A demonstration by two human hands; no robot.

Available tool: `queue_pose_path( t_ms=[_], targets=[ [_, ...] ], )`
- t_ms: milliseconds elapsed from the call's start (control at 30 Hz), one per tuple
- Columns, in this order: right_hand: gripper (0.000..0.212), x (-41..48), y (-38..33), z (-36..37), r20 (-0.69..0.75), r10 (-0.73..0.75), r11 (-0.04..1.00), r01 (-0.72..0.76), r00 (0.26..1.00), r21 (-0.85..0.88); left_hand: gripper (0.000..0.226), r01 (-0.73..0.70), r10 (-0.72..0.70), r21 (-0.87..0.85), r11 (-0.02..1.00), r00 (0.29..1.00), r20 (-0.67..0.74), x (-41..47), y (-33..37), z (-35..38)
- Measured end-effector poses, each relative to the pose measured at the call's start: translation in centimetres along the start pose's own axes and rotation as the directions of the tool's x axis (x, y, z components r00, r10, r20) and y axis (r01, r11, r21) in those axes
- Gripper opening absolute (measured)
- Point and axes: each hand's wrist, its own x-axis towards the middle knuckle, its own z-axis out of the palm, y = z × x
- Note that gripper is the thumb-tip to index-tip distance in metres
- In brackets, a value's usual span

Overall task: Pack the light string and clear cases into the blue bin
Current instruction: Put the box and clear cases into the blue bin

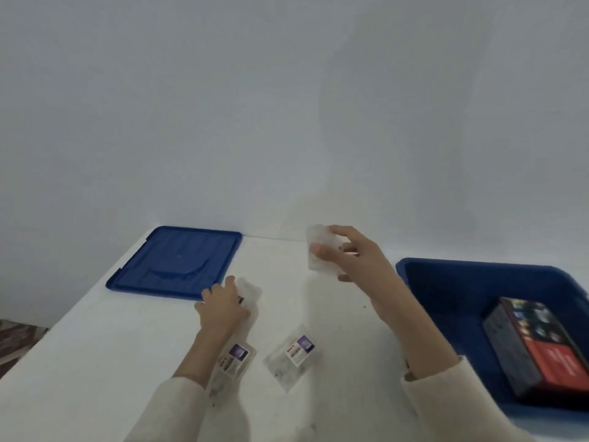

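My right hand (pixel 353 256) holds a clear case (pixel 318 250) lifted above the white table, left of the blue bin (pixel 446 282). Inside the bin lies the light string box (pixel 538 342), dark with a red end. My left hand (pixel 221 309) rests on the table, fingers closed around another clear case (pixel 250 290). Two more clear cases with small labels lie flat near the front: one (pixel 234 362) partly under my left wrist, the other (pixel 291 354) just right of it.
The blue bin lid (pixel 175 260) lies flat at the table's back left, touching the wall. A pale wall stands right behind the table. The table's left edge drops to a patterned floor (pixel 16 339).
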Motion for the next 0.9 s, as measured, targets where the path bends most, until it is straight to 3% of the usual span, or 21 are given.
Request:
queue_pose_path(
  t_ms=[67, 200, 333, 467, 533, 600, 667, 733, 800, 900],
  targets=[
    [0.042, -0.9, -1.0, -3.2, -0.051, -0.002, 0.999, 0.004, 0.999, 0.039, 0.065, -0.049, 0.049, -0.041, 0.998, 0.999, -0.001, -0.3, 1.9, -1.0],
    [0.064, -2.6, -0.5, -9.2, -0.201, 0.046, 0.998, -0.036, 0.979, 0.05, 0.068, -0.275, 0.273, -0.33, 0.903, 0.961, -0.052, -2.5, 8.4, -3.8],
    [0.038, -3.9, 2.0, -13.8, -0.309, 0.188, 0.981, -0.161, 0.932, 0.111, 0.072, -0.46, 0.485, -0.571, 0.68, 0.866, -0.119, -6.5, 15.3, -7.7],
    [0.017, -6.5, 3.6, -17.5, -0.328, 0.257, 0.94, -0.157, 0.909, 0.302, 0.061, -0.499, 0.742, -0.711, 0.496, 0.669, 0.048, -10.5, 20.9, -8.9],
    [0.017, -7.3, 4.4, -19.2, -0.355, 0.249, 0.908, -0.09, 0.901, 0.408, 0.063, -0.579, 0.816, -0.616, 0.534, 0.545, 0.194, -11.8, 23.1, -7.3],
    [0.028, -7.6, 5.0, -20.2, -0.341, 0.224, 0.903, -0.063, 0.913, 0.426, 0.063, -0.731, 0.813, -0.362, 0.579, 0.484, 0.324, -12.4, 25.0, -4.1],
    [0.034, -7.3, 5.6, -20.6, -0.295, 0.19, 0.922, -0.067, 0.936, 0.381, 0.056, -0.82, 0.781, -0.092, 0.565, 0.497, 0.378, -12.3, 26.4, -0.8],
    [0.026, -6.9, 6.1, -20.5, -0.248, 0.154, 0.956, -0.081, 0.956, 0.283, 0.049, -0.834, 0.75, 0.098, 0.544, 0.535, 0.388, -11.8, 27.3, 1.6],
    [0.021, -6.3, 6.9, -20.6, -0.218, 0.119, 0.99, -0.099, 0.969, 0.103, 0.046, -0.832, 0.735, 0.208, 0.514, 0.552, 0.394, -11.1, 27.7, 2.9],
    [0.037, -6.1, 8.2, -21.1, -0.02, 0.049, 0.968, -0.052, 0.999, -0.246, 0.045, -0.831, 0.713, 0.29, 0.474, 0.556, 0.427, -10.4, 27.9, 4.2]
  ],
)
